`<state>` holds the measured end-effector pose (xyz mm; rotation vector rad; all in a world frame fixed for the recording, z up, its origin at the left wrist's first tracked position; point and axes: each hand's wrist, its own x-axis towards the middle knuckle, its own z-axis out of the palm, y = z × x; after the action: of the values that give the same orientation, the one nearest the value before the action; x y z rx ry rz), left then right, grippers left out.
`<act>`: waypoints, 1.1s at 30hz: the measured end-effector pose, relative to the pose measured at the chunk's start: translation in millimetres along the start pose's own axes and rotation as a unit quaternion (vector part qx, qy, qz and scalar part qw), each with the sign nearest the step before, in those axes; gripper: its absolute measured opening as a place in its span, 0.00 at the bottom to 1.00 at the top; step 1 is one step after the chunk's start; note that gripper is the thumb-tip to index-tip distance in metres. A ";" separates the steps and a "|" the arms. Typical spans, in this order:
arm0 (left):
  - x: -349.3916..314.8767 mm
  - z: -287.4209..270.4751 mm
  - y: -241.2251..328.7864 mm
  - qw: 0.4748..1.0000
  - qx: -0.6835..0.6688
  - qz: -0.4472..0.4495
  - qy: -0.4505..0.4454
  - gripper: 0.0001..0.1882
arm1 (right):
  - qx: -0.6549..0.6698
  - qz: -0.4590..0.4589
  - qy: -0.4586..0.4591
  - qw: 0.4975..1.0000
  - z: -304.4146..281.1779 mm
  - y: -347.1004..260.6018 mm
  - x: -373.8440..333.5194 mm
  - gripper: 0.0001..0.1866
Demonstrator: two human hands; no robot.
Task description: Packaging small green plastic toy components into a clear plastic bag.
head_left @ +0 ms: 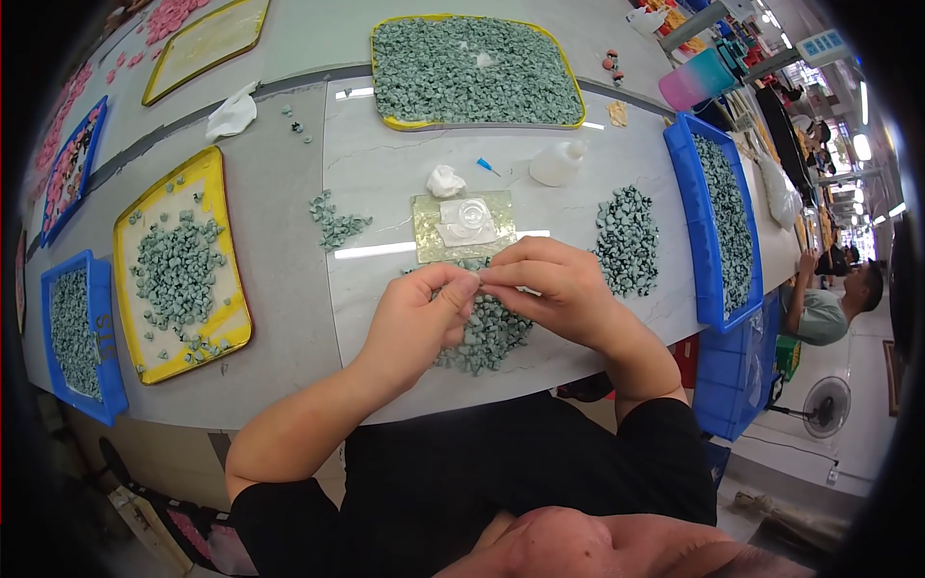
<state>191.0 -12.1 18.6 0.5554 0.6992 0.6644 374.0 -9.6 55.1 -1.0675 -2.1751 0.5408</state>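
My left hand and my right hand meet over the table in front of me, thumbs and fingertips pinched together. Whatever sits between the fingertips is too small and covered to make out. Under them lies a heap of small grey-green pieces, partly hidden by both hands. Just beyond the fingertips is a speckled yellowish-green mat, with a round clear dish on white material resting on it. A crumpled white tissue touches or nearly touches the mat's far edge.
Farther off are a blue dispensing tip and a translucent bottle. Green heaps lie left and right. Yellow-rimmed trays stand at the back and left. Blue crates flank the table, left and right. Another person sits far right.
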 end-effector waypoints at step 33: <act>-5.1 -8.4 15.6 0.996 -0.067 0.050 0.019 0.08 | -0.263 -0.167 0.007 0.950 11.0 35.2 16.6 0.15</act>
<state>176.3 -3.5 25.4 0.4566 0.6593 0.8113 377.7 23.5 32.2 -0.9156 -2.4826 -0.2166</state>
